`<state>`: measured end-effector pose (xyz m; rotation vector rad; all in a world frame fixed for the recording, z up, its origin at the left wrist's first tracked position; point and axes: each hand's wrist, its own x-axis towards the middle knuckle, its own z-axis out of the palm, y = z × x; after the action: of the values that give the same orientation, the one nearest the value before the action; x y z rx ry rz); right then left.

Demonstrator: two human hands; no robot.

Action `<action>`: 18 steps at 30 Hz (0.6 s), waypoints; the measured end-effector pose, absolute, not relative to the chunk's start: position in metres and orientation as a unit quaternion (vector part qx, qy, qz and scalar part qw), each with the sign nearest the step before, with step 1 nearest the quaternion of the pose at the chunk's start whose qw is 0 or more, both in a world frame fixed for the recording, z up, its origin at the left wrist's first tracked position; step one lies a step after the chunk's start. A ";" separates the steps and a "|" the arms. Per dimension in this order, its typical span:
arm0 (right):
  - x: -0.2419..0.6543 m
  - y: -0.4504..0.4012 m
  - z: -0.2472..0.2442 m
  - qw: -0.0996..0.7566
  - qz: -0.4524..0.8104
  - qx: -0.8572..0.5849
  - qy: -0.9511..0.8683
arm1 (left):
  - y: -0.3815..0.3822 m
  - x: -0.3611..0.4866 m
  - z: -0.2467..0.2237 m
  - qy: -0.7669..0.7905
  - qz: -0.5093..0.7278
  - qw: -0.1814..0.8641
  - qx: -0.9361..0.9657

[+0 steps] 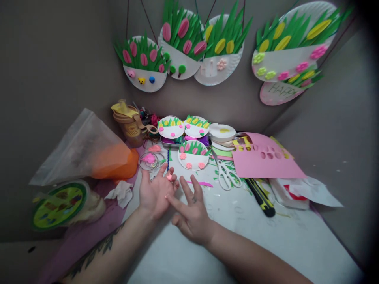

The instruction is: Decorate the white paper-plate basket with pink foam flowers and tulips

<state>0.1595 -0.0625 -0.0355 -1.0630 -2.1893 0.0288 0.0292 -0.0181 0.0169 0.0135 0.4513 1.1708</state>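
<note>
My left hand (156, 195) is palm up over the white table, thumb out to the side and fingers loosely bent. A small piece of pink clay (169, 177) is held among its fingers. My right hand (194, 215) has its fingers spread, and its index fingertip touches the left palm, where a tiny pink bit shows. Just beyond the hands stands a small paper-plate craft (194, 162) with green paper grass, pink paper tulips and pink clay flowers. A thin magenta plastic tool (201, 184) lies past the right hand's fingertips.
Behind are two more plate crafts (171, 132), white scissors (226, 175), a black-and-yellow cutter (260, 199) and pink card (266, 161) with cut holes. At left: pink clay (149, 158), a bag of orange clay (115, 161), a tub (62, 205) and a cup (128, 126). Plate crafts (145, 79) hang above.
</note>
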 end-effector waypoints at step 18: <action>0.163 -0.063 -0.033 0.334 -0.002 -0.394 -0.856 | -0.017 0.029 0.021 0.213 0.550 0.808 0.015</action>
<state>0.1630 -0.0633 -0.0334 -1.0272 -2.2355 -0.0041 0.0293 -0.0172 0.0209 0.0331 0.4549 1.1756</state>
